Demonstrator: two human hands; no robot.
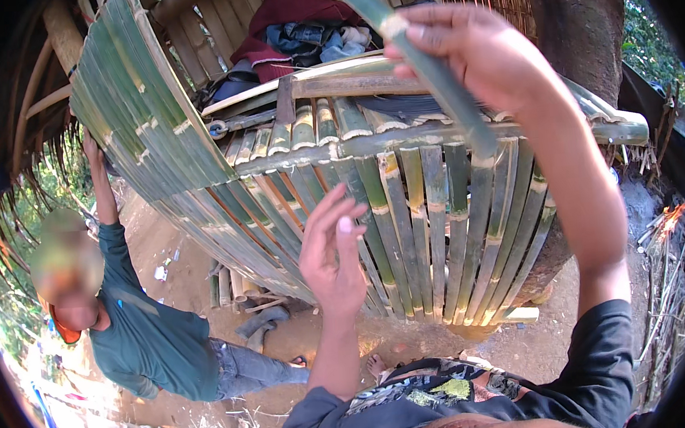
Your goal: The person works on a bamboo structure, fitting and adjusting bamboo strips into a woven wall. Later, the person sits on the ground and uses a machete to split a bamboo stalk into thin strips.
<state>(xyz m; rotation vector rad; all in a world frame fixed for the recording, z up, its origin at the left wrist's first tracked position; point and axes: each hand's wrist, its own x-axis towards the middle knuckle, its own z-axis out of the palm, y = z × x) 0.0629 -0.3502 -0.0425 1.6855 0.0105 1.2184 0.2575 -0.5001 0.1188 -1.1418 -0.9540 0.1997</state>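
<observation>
My right hand (478,53) is raised at the upper right, its fingers closed round a green bamboo slat (440,82) that slants from the top edge down toward a horizontal bamboo rail (401,140). Below that rail stands a wall of upright split bamboo slats (438,232) with narrow gaps between them. My left hand (333,254) is in front of this wall with its fingers apart and nothing in it. Whether it touches the slats I cannot tell. Behind the rail, cut slat ends (302,130) lie side by side.
At the left a person in a green shirt (158,335) reaches up to a tall bamboo panel (128,109). A heap of clothes (300,32) lies behind the rail. A tree trunk (582,27) rises at the right, and a small fire (672,217) burns by stacked sticks (669,296).
</observation>
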